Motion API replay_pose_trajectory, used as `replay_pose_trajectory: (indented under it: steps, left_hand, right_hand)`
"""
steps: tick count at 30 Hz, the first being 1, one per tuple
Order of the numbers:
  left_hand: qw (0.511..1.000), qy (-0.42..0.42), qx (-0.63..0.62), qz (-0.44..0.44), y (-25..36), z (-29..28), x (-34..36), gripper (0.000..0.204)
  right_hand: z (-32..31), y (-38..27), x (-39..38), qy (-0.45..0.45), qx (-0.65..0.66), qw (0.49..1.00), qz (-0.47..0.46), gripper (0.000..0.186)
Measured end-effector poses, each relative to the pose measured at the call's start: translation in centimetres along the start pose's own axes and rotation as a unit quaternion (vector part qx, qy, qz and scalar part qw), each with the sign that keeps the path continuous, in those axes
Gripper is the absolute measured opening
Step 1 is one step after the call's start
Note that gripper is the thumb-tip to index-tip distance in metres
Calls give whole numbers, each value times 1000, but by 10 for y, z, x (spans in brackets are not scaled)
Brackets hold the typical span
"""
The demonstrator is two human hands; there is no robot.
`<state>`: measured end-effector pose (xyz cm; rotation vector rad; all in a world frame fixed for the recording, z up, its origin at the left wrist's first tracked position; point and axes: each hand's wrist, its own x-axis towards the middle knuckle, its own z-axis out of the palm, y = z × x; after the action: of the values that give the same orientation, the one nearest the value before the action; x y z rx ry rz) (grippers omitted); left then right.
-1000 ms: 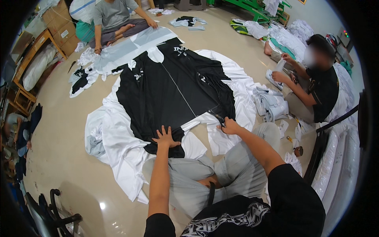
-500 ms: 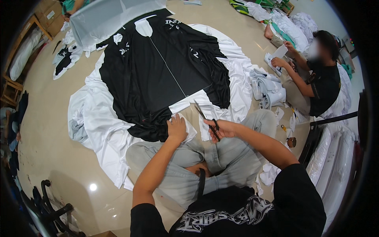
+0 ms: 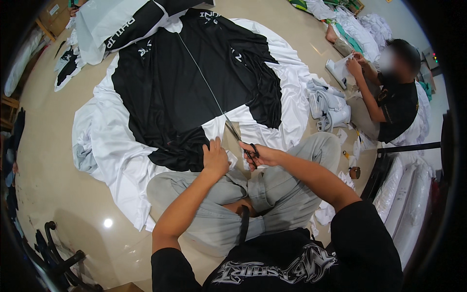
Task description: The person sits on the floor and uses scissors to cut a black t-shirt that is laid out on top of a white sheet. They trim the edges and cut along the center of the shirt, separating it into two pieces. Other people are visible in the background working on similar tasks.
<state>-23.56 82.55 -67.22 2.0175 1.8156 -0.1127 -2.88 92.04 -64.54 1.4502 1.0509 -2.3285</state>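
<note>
Black printed fabric (image 3: 194, 92) with wide white margins (image 3: 116, 165) lies spread on the floor before me. A thin pale line runs down its middle. My left hand (image 3: 215, 158) rests on the near edge, fingers stretched over the cloth beside a white strip (image 3: 213, 129). In my right hand (image 3: 260, 156) is a pair of black-handled scissors (image 3: 234, 130). Their blades point away from me, with the tips at the near end of the pale line, where the white margin parts.
White sheeting with a black printed panel (image 3: 138, 27) covers the fabric's far end. At the right a person (image 3: 401, 92) sits handling white pieces, near rolled white bundles (image 3: 328, 107). Plastic-wrapped rolls (image 3: 404, 199) lie at the right; a black metal frame (image 3: 61, 258) stands lower left.
The scissors have moved forward and left, from above the gap to the margin at the pale line. The far sheeting has been folded back, showing a black panel. My left hand stays near the edge.
</note>
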Motion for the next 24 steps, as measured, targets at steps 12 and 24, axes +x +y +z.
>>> replay_pose_trajectory:
  steps: [12,24]
  left_hand:
    - [994,-55,-82,-42,-6,-1,6,70]
    - [993,-39,-102,-42,-9,-3,8,69]
  right_hand:
    - [23,5,50,140,-27,984,-107,55]
    - [31,8,45,179,-54,977,-104,52]
